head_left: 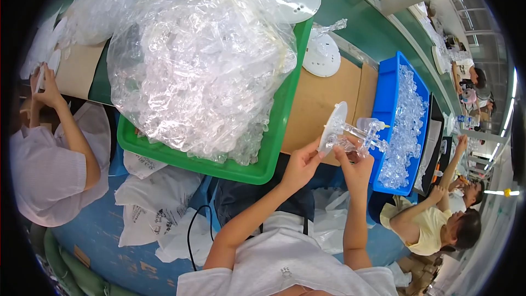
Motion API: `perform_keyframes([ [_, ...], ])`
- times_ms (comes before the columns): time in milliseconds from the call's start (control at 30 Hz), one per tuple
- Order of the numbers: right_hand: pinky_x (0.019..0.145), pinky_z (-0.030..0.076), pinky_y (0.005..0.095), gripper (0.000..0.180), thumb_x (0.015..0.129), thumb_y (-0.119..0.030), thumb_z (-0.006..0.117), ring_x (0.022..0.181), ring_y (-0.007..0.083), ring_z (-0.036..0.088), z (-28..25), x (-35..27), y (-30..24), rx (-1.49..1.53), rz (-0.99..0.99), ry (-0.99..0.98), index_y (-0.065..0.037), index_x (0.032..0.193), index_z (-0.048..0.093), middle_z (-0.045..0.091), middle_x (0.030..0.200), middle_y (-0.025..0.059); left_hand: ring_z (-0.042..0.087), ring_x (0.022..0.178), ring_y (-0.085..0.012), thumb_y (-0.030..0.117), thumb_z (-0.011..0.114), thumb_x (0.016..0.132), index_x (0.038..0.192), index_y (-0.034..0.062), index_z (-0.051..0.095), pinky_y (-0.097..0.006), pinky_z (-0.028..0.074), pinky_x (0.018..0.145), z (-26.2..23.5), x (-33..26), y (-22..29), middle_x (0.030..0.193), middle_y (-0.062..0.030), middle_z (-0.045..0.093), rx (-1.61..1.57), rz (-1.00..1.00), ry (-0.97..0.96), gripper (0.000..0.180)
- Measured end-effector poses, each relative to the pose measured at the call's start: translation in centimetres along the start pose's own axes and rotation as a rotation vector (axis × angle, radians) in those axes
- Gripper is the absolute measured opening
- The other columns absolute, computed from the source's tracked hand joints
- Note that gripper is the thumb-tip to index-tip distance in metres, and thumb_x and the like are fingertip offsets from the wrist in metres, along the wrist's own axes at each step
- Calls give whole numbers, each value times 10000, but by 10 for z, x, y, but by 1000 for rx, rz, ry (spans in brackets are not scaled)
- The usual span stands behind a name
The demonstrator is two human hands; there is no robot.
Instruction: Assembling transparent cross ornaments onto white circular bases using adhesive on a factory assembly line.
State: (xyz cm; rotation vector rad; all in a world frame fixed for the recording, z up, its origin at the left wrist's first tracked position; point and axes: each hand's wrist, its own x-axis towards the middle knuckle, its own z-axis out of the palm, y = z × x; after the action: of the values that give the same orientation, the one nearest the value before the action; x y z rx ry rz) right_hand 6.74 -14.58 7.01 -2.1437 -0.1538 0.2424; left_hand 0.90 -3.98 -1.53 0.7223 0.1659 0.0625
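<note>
In front of my body I hold a white round disc tilted on edge, with a clear plastic branched fitting standing out from its face. My left hand pinches the disc's lower rim. The fingers of my right hand are closed on the clear fitting; their exact grip is partly hidden by it. Just behind the fitting is a small translucent container with a yellowish tip. To the right, a blue bin holds many small clear plastic pieces.
Left of my hands stands a green tray heaped with bagged clear pieces. Two more discs with clear fittings lie beyond the brown board. A co-worker sits at left; others work at right. White sacks lie below.
</note>
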Motion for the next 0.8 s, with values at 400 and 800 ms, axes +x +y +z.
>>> perform_keyframes([
  [400,610,495,254,319,805,-103,706,666,132,626,-1,7,13,-4,-59,10,59,1056,595,666,832,113,538,1033,-96,-24,502,914,1324,-41,428,-215,427,871,7,-1,-5,1182,-76,570,92,135,89,417],
  [800,651,491,242,336,804,-69,699,730,116,601,1,-1,14,468,51,-38,22,1106,582,644,915,75,530,1043,-91,-25,506,912,1316,-45,439,-216,421,887,13,-8,25,1191,-67,566,69,93,54,410],
])
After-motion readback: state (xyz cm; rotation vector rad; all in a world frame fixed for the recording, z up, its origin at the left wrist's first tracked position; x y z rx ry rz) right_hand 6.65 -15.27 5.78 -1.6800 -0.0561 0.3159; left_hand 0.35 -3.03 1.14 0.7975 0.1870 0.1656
